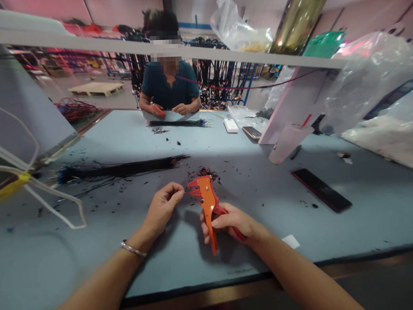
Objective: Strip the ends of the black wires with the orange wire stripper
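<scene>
My right hand (233, 221) is wrapped round the handles of an orange and red wire stripper (206, 193). The tool's jaws point left, toward my left hand (165, 205). There, thumb and forefinger pinch a thin black wire (188, 189) right at the jaws; whether the jaws bite on it I cannot tell. A bundle of black wires (132, 169) lies beyond my left hand, with blue ends on its left side. Behind the tool's head is a small heap of black insulation scraps (207, 172).
Across the table (163, 274) sits a person (170, 86) with a red tool and another wire bundle (178, 123). A phone (322, 189) and a plastic cup (289, 143) stand to the right. White cables (71, 207) hang at left; a shelf (203, 53) crosses above.
</scene>
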Tool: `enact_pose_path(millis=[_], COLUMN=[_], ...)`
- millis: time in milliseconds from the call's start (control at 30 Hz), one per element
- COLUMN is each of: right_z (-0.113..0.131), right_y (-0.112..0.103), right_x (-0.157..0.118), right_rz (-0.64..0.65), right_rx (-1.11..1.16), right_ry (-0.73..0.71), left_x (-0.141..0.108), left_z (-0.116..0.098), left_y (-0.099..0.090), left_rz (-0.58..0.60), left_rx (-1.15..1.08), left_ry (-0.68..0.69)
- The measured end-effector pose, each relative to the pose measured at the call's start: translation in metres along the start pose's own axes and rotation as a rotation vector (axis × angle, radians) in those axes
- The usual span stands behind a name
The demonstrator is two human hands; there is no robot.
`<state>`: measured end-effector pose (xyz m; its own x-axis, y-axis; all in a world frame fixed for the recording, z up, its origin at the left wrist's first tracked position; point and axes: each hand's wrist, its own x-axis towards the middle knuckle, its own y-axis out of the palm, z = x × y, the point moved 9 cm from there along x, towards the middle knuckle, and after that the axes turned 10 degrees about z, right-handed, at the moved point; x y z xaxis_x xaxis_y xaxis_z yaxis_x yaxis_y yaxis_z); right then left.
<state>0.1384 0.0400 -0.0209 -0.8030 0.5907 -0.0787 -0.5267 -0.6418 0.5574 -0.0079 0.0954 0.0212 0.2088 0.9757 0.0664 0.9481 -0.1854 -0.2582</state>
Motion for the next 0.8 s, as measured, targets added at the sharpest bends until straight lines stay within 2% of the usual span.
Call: enact_pose_path(millis=[233, 800], right_z=[-0.0006, 0.0004], right_y=[0.0014, 0.0056], right_x=[0.0003, 0.0015], right_rz=[0.026, 0.032], right_rx=[-0.043, -0.073], right_ry=[0.017, 0.028], left_x=[0.0008, -0.0018], left_z=[-0.0017, -0.0085], left_y=[0.0025, 0.003], left_rz=[0.013, 0.05], left_rx=[-0.037, 0.03], left_ry=[0.02, 0.049])
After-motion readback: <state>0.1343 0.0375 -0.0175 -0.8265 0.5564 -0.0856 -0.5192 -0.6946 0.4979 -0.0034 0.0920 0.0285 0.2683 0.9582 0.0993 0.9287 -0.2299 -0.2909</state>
